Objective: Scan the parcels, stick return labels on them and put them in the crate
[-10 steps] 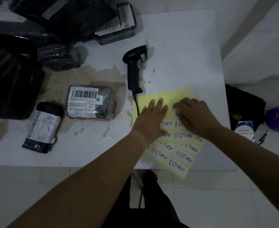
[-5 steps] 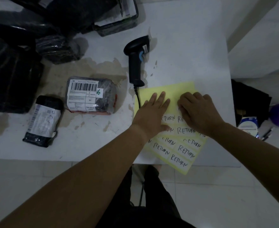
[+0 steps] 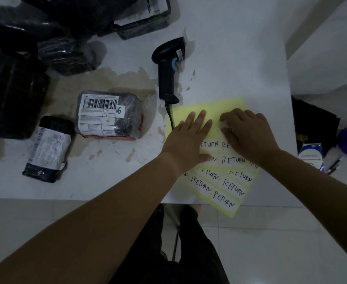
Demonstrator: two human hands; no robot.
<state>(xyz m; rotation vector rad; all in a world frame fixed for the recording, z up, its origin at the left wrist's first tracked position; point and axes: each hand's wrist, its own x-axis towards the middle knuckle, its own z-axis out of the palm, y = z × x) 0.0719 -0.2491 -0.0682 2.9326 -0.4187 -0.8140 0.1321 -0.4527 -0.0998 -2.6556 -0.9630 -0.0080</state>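
While left hand (image 3: 185, 138) is pressing flat, fingers spread, right hand (image 3: 248, 133) fingers are curling at a label, grip unclear, risking tearing it off the overhanging label sheet (image 3: 225, 182).

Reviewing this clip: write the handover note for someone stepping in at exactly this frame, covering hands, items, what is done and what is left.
Left hand: flat, palm down, pinning the yellow label sheet.
Right hand: fingers curled on the sheet's upper rows, apparently picking at a RETURN label; none visibly lifted.
Scanner: lying on the white table, above the sheet.
Parcels: barcode-labelled parcel and smaller black parcel left of the sheet; more dark parcels at the far left corner.
Done: no RETURN label visible on either near parcel.
Left: peel a label, stick it, crate the parcels. No crate identifiable in view.
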